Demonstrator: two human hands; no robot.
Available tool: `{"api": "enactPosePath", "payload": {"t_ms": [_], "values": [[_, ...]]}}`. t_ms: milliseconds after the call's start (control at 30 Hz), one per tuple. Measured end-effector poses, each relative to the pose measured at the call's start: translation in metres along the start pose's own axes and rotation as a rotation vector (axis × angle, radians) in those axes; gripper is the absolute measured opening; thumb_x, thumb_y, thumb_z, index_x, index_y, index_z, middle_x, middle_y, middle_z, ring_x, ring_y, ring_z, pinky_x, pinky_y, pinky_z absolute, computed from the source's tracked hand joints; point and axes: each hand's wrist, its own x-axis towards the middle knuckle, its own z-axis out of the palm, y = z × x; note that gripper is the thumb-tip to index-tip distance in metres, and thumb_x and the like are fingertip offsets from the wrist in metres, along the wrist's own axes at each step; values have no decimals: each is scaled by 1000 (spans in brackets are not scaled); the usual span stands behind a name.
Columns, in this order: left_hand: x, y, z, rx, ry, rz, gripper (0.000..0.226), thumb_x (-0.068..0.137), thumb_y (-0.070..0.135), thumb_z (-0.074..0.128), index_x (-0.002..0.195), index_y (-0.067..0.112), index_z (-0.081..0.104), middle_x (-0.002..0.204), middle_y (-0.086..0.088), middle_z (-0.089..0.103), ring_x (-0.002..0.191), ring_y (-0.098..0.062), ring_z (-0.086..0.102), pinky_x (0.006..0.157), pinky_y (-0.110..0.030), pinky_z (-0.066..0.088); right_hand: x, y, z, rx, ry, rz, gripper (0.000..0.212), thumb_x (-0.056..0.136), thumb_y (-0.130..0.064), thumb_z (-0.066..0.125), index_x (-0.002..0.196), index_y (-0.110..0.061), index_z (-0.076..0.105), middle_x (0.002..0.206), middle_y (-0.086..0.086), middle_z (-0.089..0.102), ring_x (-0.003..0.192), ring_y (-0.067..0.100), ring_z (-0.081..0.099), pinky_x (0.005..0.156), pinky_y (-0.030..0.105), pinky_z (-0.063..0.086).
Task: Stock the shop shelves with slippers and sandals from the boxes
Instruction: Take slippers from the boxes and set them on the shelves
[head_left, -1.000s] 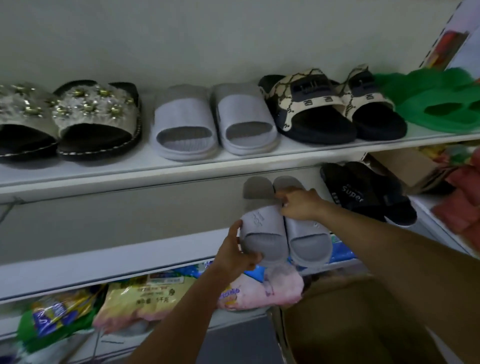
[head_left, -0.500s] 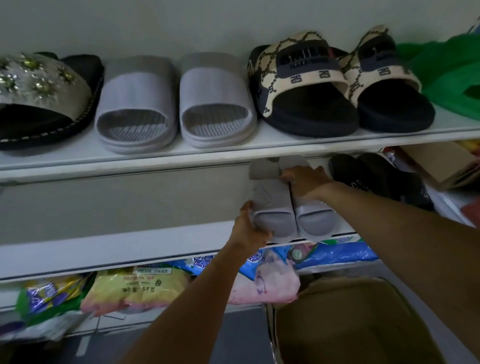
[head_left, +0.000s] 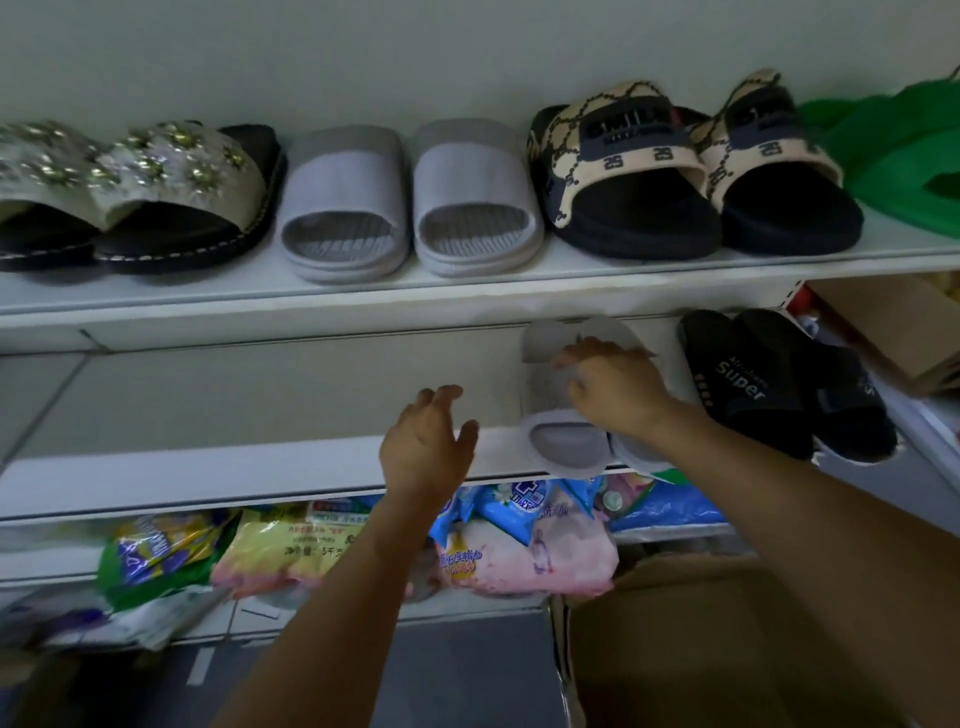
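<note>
Single head-worn view, wide-angle, no second camera to overlap with. It faces a white shelving unit head-on from close range, pitched slightly down. The upper shelf (head_left: 467, 291) runs across the frame above centre, the middle shelf (head_left: 208, 467) sits around mid-height, and the bottom shelf with packets (head_left: 291, 551) falls below that. Both forearms enter from the bottom edge and reach forward, so the left hand (head_left: 426, 447) and right hand (head_left: 613, 389) land near frame centre. A cardboard box (head_left: 727, 649) fills the lower right corner, nearest the lens. Edges bow from lens distortion; some motion blur.
</note>
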Motion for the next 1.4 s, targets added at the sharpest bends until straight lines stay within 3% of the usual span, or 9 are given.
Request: {"api": "enactPosePath", "payload": {"t_ms": [200, 367, 633, 833, 1067, 1200, 1400], "values": [[-51, -78, -72, 98, 107, 94, 45, 90, 48, 56, 127, 22, 56, 116, -2, 61, 101, -25, 61, 80, -40, 50, -48, -82, -3, 43, 20, -132, 42, 94, -34, 47, 135, -28, 45, 135, 1, 48, 124, 24, 45, 96, 38, 38], [-122, -145, -148, 157, 214, 61, 59, 87, 61, 38, 122, 19, 60, 113, -5, 65, 99, -28, 63, 77, -40, 53, -78, -168, 0, 23, 36, -243, 44, 95, -49, 36, 133, -29, 46, 130, -2, 49, 120, 22, 47, 92, 36, 35], [-249, -261, -255, 270, 313, -39, 50, 86, 57, 45, 119, 23, 59, 105, -2, 65, 96, -29, 61, 76, -40, 51, -128, -341, 0, 156, 59, -421, 40, 96, -44, 44, 134, -29, 47, 130, -3, 48, 120, 20, 45, 92, 35, 38], [-340, -352, -320, 349, 323, -185, 47, 85, 46, 55, 124, 22, 58, 108, -3, 65, 99, -28, 61, 74, -37, 50, -160, -487, 16, 240, 90, -546, 36, 93, -36, 49, 129, -30, 49, 126, -3, 49, 116, 20, 47, 88, 35, 38], [-414, -460, -384, 363, 282, -390, 43, 90, 47, 50, 129, 29, 50, 118, 3, 58, 108, -21, 53, 84, -40, 49, -177, -642, 48, 330, 13, -698, 31, 90, -33, 53, 121, -29, 57, 125, -3, 52, 116, 22, 50, 89, 36, 45], [-441, -524, -412, 277, 335, -530, 42, 89, 44, 53, 127, 25, 54, 115, 0, 60, 106, -22, 56, 85, -43, 50, -166, -711, 66, 304, -69, -784, 29, 92, -33, 52, 120, -30, 56, 124, -3, 51, 117, 21, 48, 88, 36, 44], [-447, -613, -431, 152, 334, -701, 42, 92, 35, 57, 130, 18, 54, 120, -4, 62, 106, -20, 58, 83, -31, 49, -126, -808, 105, 304, -202, -851, 25, 93, -34, 50, 116, -31, 57, 119, -5, 52, 108, 18, 53, 84, 36, 47]]}}
